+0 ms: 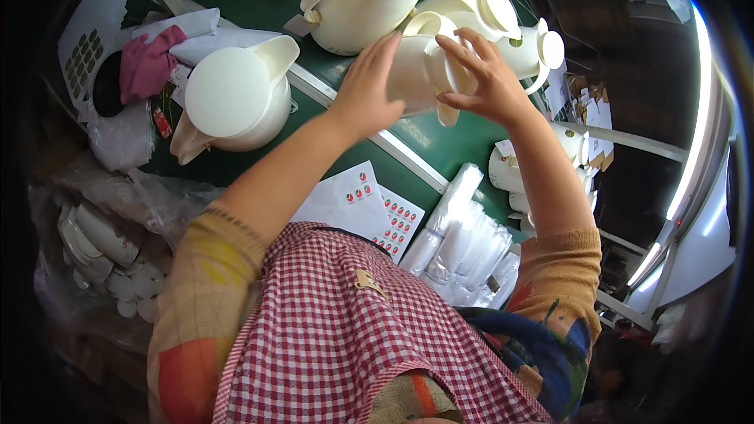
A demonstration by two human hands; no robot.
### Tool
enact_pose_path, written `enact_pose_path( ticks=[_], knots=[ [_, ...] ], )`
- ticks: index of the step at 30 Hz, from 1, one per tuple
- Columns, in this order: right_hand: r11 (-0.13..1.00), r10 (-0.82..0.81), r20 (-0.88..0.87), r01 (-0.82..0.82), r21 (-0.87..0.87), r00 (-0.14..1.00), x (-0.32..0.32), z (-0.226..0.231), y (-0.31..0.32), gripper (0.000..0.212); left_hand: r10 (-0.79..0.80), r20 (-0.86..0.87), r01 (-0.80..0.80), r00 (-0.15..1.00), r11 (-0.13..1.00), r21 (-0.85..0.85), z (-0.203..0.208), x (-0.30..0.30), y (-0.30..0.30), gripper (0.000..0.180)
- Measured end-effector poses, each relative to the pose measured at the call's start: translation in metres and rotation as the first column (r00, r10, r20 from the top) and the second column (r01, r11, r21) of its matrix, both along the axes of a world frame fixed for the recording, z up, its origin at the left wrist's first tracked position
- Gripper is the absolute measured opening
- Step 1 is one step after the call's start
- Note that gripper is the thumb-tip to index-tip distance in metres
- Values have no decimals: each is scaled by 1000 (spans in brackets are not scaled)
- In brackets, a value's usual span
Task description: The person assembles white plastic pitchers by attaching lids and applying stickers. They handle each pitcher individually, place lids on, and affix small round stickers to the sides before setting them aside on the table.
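A cream plastic jug [411,74] is between my two hands over the green work table. My left hand [367,88] lies along its left side, thumb toward me. The fingers of my right hand [488,82] are bent around the round end piece [448,71] at its right. Contact under the fingers is partly hidden. Right behind it are more cream jugs, one with a long handle [365,1] and another lying with its round end [498,12] outward. Off to the left is a cream jug [250,129] with a flat white disc [228,93] on top.
A metal strip [408,162] crosses the green table [334,159]. Near me are sticker sheets [361,202] and clear plastic sleeves [455,243]. A pink cloth [149,63] lies at the left, above a clear bag of white parts [118,243]. More jugs [503,169] are at the right.
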State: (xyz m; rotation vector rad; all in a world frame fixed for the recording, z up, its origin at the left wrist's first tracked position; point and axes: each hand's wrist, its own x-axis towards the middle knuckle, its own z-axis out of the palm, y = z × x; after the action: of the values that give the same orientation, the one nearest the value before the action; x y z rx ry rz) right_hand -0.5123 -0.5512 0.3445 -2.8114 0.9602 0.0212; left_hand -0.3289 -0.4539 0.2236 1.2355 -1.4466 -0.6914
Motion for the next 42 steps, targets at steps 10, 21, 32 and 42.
enact_pose_path(
  ticks=[10, 21, 32, 42],
  knots=[
    [981, -184, 131, 174, 86, 974, -89, -1, 25, 83, 24, 106, -21, 994, 999, -35, -5, -74, 6, 95],
    [989, -146, 163, 140, 50, 976, -122, -6, 46, 80, -297, -1, 289, 955, 928, 236, 20, -69, -13, 47],
    [985, -144, 144, 127, 117, 979, -124, 0, 44, 77, -275, 17, 270, 961, 952, 141, 9, -73, -10, 49],
    [998, 27, 87, -32, 52, 996, -111, 3, 37, 77, -318, -44, 320, 947, 924, 210, 9, -64, -14, 51]
  ],
)
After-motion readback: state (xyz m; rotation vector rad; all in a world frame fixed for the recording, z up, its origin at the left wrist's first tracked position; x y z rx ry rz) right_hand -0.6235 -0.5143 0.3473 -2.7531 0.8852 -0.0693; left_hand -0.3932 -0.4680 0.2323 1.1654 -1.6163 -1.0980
